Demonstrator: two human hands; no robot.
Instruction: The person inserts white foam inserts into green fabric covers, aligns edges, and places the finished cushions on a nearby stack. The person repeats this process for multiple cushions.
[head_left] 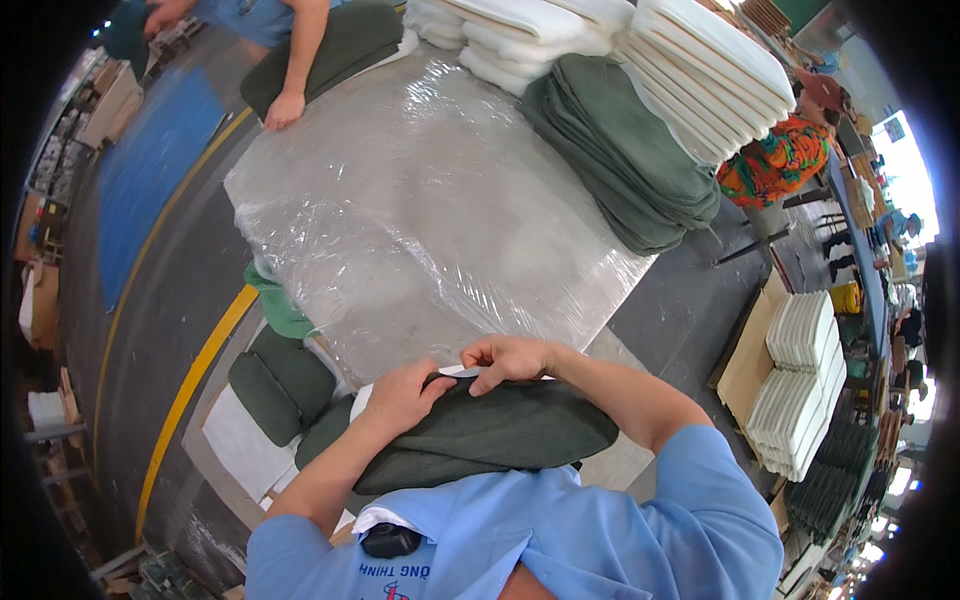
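Note:
Close against my body lies a dark green fabric cushion point(490, 428), its long side across my front. A dark edge of its cover is pinched in my left hand point(402, 396), the fingers closed. Just beside it, my right hand point(508, 362) grips the same edge with thumb and bent fingers. A sliver of pale material shows between the two hands at the cover's edge, and a white corner sticks out by my left wrist. Both hands are over the near edge of a plastic-wrapped table point(400, 210).
Folded green covers point(625, 150) and stacked white pads point(705, 70) line the table's far right. At the far left, a co-worker's hand point(285, 108) rests by another green cushion point(350, 45). More green cushions point(282, 385) sit low left; white pads point(795, 385) are stacked at right.

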